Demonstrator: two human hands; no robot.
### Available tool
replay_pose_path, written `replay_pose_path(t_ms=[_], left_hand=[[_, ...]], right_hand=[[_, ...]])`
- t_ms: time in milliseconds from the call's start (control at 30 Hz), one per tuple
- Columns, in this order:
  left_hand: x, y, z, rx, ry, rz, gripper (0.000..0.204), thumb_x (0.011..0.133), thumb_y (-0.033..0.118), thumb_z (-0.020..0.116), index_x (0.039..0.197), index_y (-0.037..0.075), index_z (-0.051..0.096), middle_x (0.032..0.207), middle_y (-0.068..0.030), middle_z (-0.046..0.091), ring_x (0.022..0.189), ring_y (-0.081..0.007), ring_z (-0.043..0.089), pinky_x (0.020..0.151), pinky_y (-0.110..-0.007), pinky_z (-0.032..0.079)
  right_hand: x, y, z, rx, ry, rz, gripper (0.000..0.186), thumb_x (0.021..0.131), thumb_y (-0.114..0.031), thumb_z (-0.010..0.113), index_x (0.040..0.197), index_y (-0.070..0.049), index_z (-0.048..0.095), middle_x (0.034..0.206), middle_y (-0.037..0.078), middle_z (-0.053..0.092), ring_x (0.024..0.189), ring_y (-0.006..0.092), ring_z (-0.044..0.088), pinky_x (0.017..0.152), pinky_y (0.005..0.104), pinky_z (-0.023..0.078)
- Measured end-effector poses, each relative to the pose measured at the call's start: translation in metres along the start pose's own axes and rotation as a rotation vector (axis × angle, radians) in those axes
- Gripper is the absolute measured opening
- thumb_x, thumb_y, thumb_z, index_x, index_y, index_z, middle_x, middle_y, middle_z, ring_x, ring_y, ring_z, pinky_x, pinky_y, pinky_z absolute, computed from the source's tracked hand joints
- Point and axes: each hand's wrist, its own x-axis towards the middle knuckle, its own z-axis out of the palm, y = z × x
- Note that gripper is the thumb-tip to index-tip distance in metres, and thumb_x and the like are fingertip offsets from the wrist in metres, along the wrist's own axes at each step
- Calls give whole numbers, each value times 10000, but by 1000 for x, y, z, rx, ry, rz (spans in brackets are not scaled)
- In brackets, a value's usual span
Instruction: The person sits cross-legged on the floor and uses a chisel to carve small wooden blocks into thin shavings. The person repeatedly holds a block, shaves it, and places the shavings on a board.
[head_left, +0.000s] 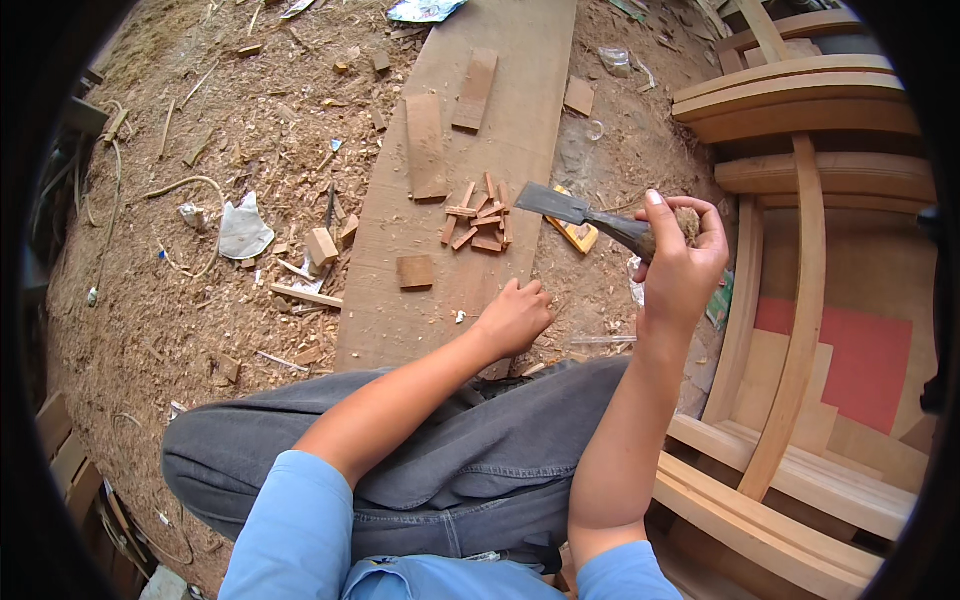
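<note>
My right hand [680, 250] is raised at the right, its fingers wrapped round the handle of a chisel [575, 208]. The wide, flat steel blade points left, above the plank's right edge. On the long wooden plank [375, 330], my left hand [517, 318] rests with fingers curled in; whatever they may hold is hidden. Just beyond it lies a pile of small cut wood strips [487, 221]. A square wood block [415, 271] sits left of the pile. Two longer flat wood pieces, one wide [426, 150] and one narrower [475, 90], lie farther up the plank.
Wood shavings and offcuts cover the ground at left, with a white scrap [244, 228] and a cord [215, 190] among them. A yellow-edged tool [578, 230] lies beside the plank, partly behind the chisel. Stacked wooden frames [800, 300] stand close on the right.
</note>
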Motion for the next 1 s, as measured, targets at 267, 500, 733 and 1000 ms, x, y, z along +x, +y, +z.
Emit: replay_pose_path(t_ms=[267, 500, 733, 1000], left_hand=[[21, -1, 34, -43, -51, 312, 113, 821, 174, 623, 853, 162, 731, 986, -15, 635, 1063, -215, 573, 853, -385, 457], [21, -5, 55, -165, -133, 419, 139, 825, 186, 608, 802, 125, 730, 974, -12, 659, 1068, -219, 579, 840, -381, 474], [14, 2, 54, -158, -219, 409, 133, 819, 196, 621, 832, 132, 737, 986, -19, 685, 1074, -215, 593, 851, -385, 474], [7, 4, 60, -74, -240, 387, 150, 836, 207, 603, 810, 132, 729, 939, -6, 699, 1052, -205, 608, 837, -392, 475]], right_hand=[[-8, -13, 1, -35, -3, 3, 158, 881, -126, 739, 912, -55, 601, 808, 61, 659, 609, 51, 581, 383, 193, 335], [-12, -11, 15, -87, -27, 25, 158, 884, -124, 732, 948, -51, 608, 912, 33, 609, 788, 100, 673, 415, 188, 371], [-15, -10, 20, -94, -58, 32, 171, 884, -136, 739, 954, -52, 609, 919, 31, 600, 798, 103, 680, 415, 188, 370], [-12, -8, 12, -74, -72, 42, 162, 886, -143, 741, 934, -59, 610, 844, 45, 651, 694, 52, 621, 405, 185, 359]])
